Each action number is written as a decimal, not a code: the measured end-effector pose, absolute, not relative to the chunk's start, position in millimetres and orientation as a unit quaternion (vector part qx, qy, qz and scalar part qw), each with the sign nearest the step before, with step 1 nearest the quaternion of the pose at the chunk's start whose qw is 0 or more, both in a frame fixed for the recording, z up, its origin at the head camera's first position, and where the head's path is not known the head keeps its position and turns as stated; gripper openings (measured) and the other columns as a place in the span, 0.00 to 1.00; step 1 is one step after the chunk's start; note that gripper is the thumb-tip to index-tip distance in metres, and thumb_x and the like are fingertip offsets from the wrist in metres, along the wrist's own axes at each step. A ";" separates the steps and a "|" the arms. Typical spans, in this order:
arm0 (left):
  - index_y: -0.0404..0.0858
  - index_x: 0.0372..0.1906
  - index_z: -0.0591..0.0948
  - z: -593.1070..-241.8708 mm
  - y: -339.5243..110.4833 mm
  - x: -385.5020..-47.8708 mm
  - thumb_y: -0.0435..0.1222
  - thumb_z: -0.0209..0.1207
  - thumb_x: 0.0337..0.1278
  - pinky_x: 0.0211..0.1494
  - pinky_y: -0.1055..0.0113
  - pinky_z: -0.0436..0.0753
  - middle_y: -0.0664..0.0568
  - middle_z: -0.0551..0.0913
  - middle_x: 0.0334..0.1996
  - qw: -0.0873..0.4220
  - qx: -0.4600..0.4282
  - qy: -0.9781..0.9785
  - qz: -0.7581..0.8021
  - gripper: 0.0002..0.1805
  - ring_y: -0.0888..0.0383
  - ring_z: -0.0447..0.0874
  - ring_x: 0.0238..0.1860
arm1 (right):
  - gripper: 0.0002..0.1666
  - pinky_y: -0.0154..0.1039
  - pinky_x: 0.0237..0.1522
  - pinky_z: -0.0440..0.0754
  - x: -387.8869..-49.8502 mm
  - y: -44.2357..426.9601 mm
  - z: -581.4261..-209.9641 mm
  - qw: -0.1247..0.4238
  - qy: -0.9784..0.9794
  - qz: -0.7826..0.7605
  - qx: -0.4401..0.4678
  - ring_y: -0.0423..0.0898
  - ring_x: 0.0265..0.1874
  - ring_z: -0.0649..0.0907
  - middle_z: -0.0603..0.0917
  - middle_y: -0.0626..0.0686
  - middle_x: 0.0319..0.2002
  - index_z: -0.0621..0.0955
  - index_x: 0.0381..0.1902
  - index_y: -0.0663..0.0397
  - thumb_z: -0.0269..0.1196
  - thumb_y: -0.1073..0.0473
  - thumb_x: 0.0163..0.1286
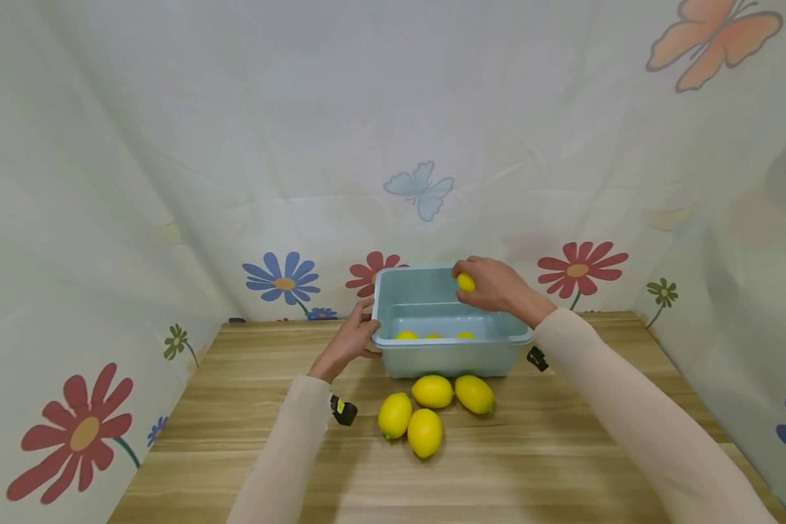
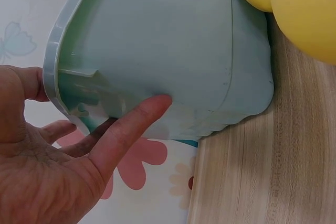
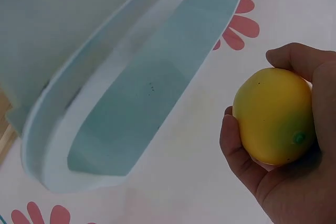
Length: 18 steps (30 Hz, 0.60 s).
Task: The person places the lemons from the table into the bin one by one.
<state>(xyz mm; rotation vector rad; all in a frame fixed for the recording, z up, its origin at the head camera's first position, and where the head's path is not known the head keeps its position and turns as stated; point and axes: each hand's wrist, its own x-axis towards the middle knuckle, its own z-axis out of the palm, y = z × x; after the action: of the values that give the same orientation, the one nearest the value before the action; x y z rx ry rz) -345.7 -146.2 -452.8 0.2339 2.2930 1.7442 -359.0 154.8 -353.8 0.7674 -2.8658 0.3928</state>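
A light blue plastic bin (image 1: 455, 358) stands at the back of the table, with several lemons (image 1: 407, 335) on its floor. The left hand (image 1: 348, 340) holds the bin's left end, and in the left wrist view its fingers (image 2: 149, 109) spread against the outer wall and rim. Over the bin's back right part, the right hand (image 1: 498, 285) grips a lemon (image 1: 466, 282). That lemon (image 3: 274, 116) shows between thumb and curled fingers in the right wrist view, apart from the bin (image 3: 142, 93).
Several lemons (image 1: 425, 433) lie on the wooden table (image 1: 236, 437) in front of the bin. A curtain (image 1: 314, 145) printed with flowers and butterflies hangs behind the bin and at both sides. Each wrist carries a small black camera (image 1: 343, 410).
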 end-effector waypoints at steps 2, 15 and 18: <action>0.49 0.77 0.50 -452.7 -146.7 -346.0 0.41 0.47 0.72 0.46 0.41 0.85 0.32 0.59 0.72 0.125 0.080 0.787 0.599 0.33 0.31 0.69 0.65 | 0.21 0.42 0.40 0.79 -362.3 154.2 -353.7 0.067 -0.956 0.126 0.255 0.51 0.37 0.78 0.82 0.54 0.45 0.80 0.53 0.50 0.63 0.51 0.64; 0.50 0.76 0.52 -456.2 -146.9 -349.0 0.42 0.47 0.72 0.45 0.42 0.86 0.33 0.60 0.72 0.121 0.075 0.788 0.599 0.32 0.31 0.69 0.65 | 0.23 0.46 0.48 0.80 -378.5 154.2 -356.6 -0.033 -0.963 0.105 0.246 0.53 0.44 0.77 0.82 0.55 0.53 0.79 0.56 0.49 0.64 0.51 0.64; 0.49 0.77 0.51 -455.2 -146.4 -348.2 0.42 0.47 0.72 0.45 0.43 0.86 0.33 0.60 0.72 0.124 0.074 0.788 0.598 0.33 0.31 0.69 0.65 | 0.24 0.49 0.53 0.80 -381.2 155.4 -359.3 -0.061 -0.964 0.096 0.240 0.53 0.47 0.77 0.82 0.56 0.56 0.78 0.57 0.48 0.66 0.50 0.64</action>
<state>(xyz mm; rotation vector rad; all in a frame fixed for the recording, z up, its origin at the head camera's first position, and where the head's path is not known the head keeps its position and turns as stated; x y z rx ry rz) -348.2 -146.4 -455.2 0.2153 2.2976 1.7449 -381.2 155.4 -359.3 0.7843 -3.1525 0.3126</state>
